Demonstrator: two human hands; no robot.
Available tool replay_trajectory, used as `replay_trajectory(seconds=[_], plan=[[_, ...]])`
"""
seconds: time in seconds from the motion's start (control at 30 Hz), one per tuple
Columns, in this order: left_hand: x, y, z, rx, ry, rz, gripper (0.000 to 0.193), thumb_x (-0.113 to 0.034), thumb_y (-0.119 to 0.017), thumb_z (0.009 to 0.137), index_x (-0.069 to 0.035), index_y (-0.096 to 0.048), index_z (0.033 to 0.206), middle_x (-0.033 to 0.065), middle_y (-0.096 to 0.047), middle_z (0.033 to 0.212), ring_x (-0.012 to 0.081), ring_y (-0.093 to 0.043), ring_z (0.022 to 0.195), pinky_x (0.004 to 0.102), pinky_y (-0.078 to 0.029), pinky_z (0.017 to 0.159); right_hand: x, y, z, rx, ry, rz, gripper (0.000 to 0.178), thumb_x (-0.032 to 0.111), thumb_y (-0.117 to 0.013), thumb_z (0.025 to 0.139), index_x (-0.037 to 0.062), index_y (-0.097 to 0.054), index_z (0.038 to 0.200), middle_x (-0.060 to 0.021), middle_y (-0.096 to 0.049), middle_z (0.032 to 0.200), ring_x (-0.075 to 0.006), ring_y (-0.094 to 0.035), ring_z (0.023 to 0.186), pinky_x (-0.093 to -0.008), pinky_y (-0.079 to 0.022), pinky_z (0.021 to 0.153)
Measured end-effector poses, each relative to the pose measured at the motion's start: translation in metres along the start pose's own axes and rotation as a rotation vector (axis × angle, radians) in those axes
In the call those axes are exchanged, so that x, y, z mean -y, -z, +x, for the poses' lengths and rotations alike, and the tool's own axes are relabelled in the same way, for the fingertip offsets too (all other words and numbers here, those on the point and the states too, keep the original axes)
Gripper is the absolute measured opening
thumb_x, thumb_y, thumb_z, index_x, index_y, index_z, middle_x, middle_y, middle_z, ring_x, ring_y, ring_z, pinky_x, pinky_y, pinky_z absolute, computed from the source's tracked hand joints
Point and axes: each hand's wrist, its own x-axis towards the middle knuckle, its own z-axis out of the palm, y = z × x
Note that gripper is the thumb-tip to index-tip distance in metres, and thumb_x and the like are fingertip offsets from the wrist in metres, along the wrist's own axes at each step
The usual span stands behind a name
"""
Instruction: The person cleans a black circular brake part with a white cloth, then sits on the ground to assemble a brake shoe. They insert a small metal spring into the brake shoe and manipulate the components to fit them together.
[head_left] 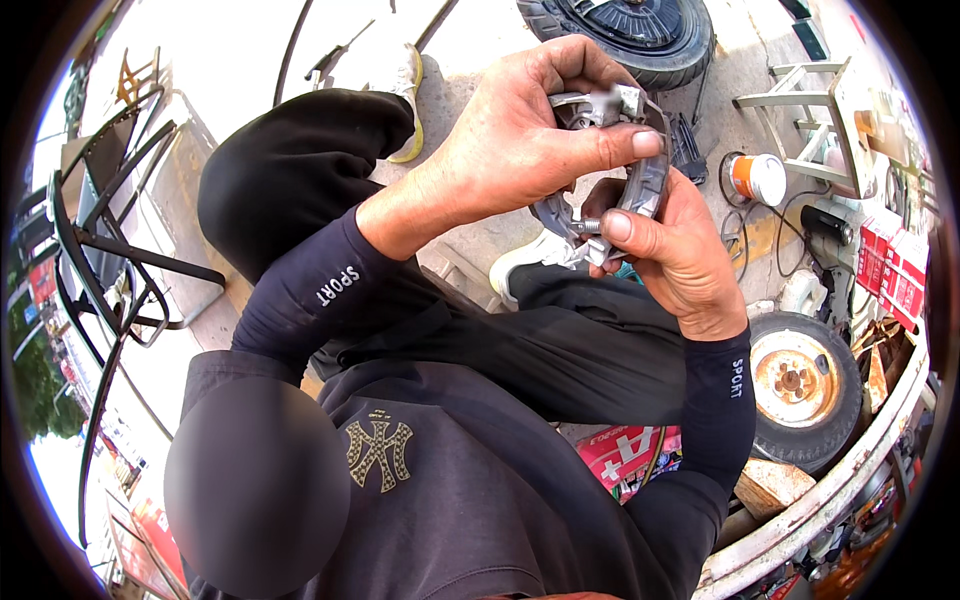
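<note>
Both hands are raised in front of me around a pair of curved grey metal brake shoes (648,188). My left hand (520,135) is closed on the upper end, its thumb laid across the outer curve and its fingers bent behind. The lower part is pinched by my right hand (685,260), with the thumb beside a small coil spring (588,227). Fingers partly cover the parts, so how they join cannot be fully seen.
A black-tyred wheel (683,68) lies ahead on the ground. To the right are a pale stool (830,98), an orange-and-white tub (758,178), cables, red boxes (888,262) and a rusty-rimmed wheel (843,385). A black-framed chair (125,250) stands left; a screwdriver (330,62) lies far left.
</note>
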Motion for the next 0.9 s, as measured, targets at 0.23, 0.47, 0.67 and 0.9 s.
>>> replay_trajectory(seconds=[0.23, 0.47, 0.67, 0.9], plan=[[-0.010, 0.000, -0.001, -0.009, 0.174, -0.017, 0.027, -0.020, -0.080, 0.087, -0.006, -0.066, 0.104, -0.0042, -0.064, 0.078, -0.0002, -0.053, 0.056, 0.0165, -0.041, 0.048, -0.001, 0.004, 0.003, -0.032, 0.026, -0.040, 0.037, 0.019, -0.080, 0.084, 0.0016, -0.057, 0.107, -0.0055, -0.064, 0.091, -0.0134, -0.066, 0.074, -0.0265, -0.057, 0.061], [-0.009, -0.003, -0.002, -0.030, 0.187, -0.017, 0.027, -0.022, -0.081, 0.086, -0.007, -0.066, 0.103, -0.0039, -0.064, 0.076, 0.0001, -0.052, 0.055, 0.0164, -0.040, 0.049, 0.003, 0.007, 0.005, 0.019, 0.007, -0.062, 0.034, 0.019, -0.080, 0.085, 0.0026, -0.058, 0.105, -0.0055, -0.064, 0.090, -0.0136, -0.065, 0.074, -0.0271, -0.057, 0.061], [-0.003, -0.001, -0.002, -0.006, 0.190, -0.081, 0.029, -0.024, -0.081, 0.086, -0.007, -0.065, 0.103, -0.0030, -0.065, 0.076, -0.0001, -0.052, 0.055, 0.0161, -0.040, 0.049, 0.002, 0.008, 0.007, 0.057, -0.002, -0.029, 0.031, 0.018, -0.079, 0.085, 0.0029, -0.059, 0.104, -0.0054, -0.064, 0.091, -0.0142, -0.066, 0.075, -0.0278, -0.057, 0.062], [-0.003, -0.002, -0.004, -0.013, 0.213, -0.070, 0.030, -0.024, -0.081, 0.086, -0.007, -0.064, 0.103, -0.0022, -0.065, 0.075, 0.0001, -0.052, 0.055, 0.0160, -0.040, 0.049, 0.004, 0.005, 0.007, 0.054, -0.037, -0.076, 0.029, 0.016, -0.078, 0.085, 0.0029, -0.060, 0.104, -0.0041, -0.064, 0.091, -0.0135, -0.066, 0.076, -0.0269, -0.056, 0.062]])
